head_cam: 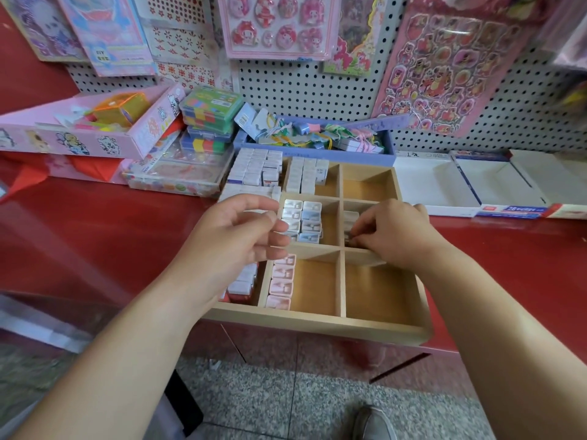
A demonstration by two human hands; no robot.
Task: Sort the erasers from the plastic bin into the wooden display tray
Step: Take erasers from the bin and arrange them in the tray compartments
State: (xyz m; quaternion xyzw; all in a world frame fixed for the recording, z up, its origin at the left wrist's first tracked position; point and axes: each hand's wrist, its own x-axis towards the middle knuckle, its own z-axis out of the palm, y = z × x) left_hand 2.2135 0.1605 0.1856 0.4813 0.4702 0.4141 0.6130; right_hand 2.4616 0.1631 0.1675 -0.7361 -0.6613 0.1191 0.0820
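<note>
With your right hand [394,231] pinching an eraser [350,217] low in the middle right compartment of the wooden tray [317,322], and your left hand [235,236] loosely curled, holding I cannot tell what, a stray knuckle could knock the packed erasers [301,221] beside it askew.

A red counter [95,223] carries the wooden display tray [317,325], pink box [79,141], lavender box [286,151], white cartons [438,185].

The left hand [235,236] and right hand [394,233] were bare, forearms likewise; one foot wore a grey shoe [373,422].
</note>
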